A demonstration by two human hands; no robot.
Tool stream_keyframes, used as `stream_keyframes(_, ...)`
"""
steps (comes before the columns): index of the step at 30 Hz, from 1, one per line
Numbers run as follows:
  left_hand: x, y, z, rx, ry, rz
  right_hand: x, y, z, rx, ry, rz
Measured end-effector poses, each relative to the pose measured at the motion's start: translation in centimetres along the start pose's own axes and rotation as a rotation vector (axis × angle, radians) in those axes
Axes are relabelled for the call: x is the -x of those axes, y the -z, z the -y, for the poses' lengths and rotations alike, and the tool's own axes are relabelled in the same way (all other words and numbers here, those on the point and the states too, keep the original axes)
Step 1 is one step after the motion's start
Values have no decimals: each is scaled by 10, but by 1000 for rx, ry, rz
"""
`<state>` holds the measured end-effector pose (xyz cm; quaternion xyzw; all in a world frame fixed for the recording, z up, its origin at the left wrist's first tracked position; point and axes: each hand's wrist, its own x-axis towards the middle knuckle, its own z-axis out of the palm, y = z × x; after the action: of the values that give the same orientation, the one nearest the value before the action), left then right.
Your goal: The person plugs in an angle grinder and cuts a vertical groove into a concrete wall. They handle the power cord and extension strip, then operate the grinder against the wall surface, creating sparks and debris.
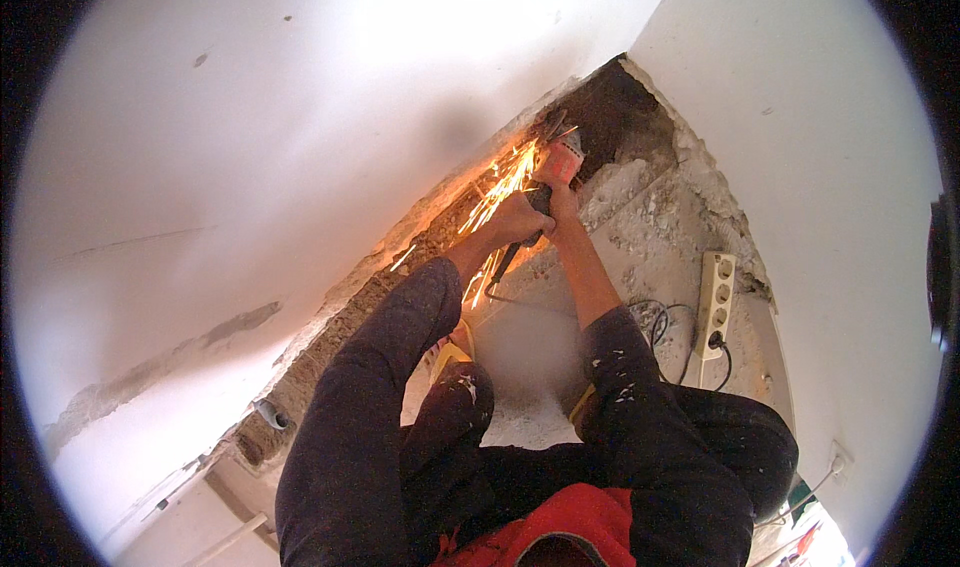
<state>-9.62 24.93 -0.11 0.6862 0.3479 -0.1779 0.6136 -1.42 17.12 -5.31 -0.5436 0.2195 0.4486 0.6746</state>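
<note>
A red and black angle grinder (563,159) is working at the broken base of the left wall, close to the corner. Bright sparks (508,182) stream from its front end toward me and to the left. My left hand (518,219) is closed around the black rear body, its fingers partly hidden. Closer to the red front part, my right hand (563,204) also grips the tool. A black cord (494,285) hangs from the grinder's back end. The disc and what it cuts are hard to make out in the glare and dust.
A dark broken-out hollow (625,107) fills the corner, with rubble (635,192) before it. On the right lies a white power strip (716,297) with a black plug and loose cables (655,322). A grey pipe end (270,414) sticks out at the left wall's foot.
</note>
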Motion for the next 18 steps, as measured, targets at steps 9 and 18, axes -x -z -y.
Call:
stream_keyframes(9, -5, -5, 4, -249, 33, -68, -14, 12, -5, 119, 66, -10)
stream_keyframes(18, 14, 0, -2, -171, -8, -34, 10, 4, -3, -8, 91, 88)
